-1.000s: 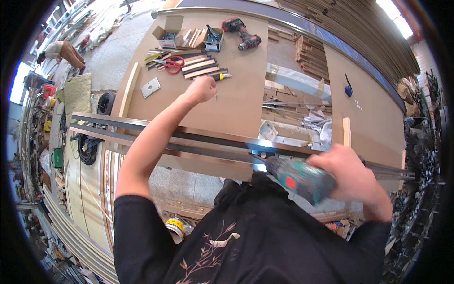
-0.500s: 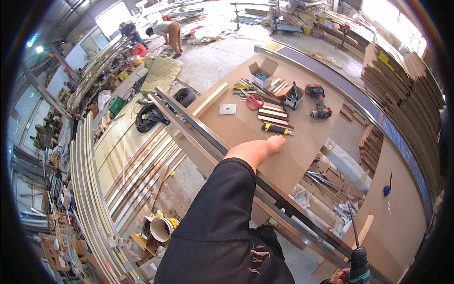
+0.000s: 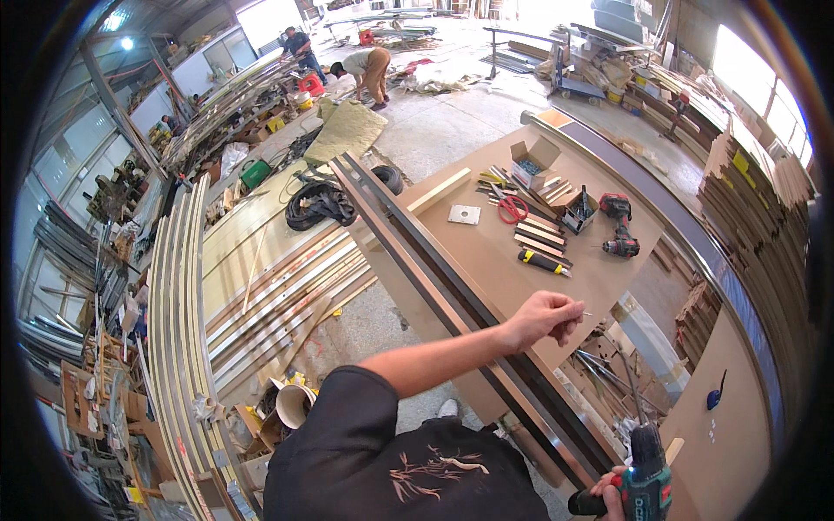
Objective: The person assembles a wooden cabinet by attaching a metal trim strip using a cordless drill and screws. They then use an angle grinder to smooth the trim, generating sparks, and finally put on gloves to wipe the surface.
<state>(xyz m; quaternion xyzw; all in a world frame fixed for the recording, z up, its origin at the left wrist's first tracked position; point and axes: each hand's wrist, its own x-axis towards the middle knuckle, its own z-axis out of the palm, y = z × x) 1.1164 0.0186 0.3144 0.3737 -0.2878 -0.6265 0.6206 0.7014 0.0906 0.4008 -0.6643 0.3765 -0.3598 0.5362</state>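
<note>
The right hand (image 3: 611,497), cut off at the picture's lower edge, grips a green drill (image 3: 647,478). The left hand (image 3: 546,317) pinches a tiny screw (image 3: 586,313), hard to make out, having drawn back from the worktop (image 3: 486,252) towards its near edge.

A small screw (image 3: 587,313) was pinched at the fingertips of the left hand (image 3: 546,318), a thin pale sliver jutting out to the right of the curled fingers, roughly level. It was held in the air over the brown board (image 3: 486,247), just beyond the long dark metal rail (image 3: 452,291) that ran slantwise under the forearm. A drill (image 3: 645,486) with a teal and black body stood upright in the right hand (image 3: 611,498) at the lower edge, bit pointing up, near the rail's lower end. Only the fingers of that hand showed, wrapped round the grip.
</note>
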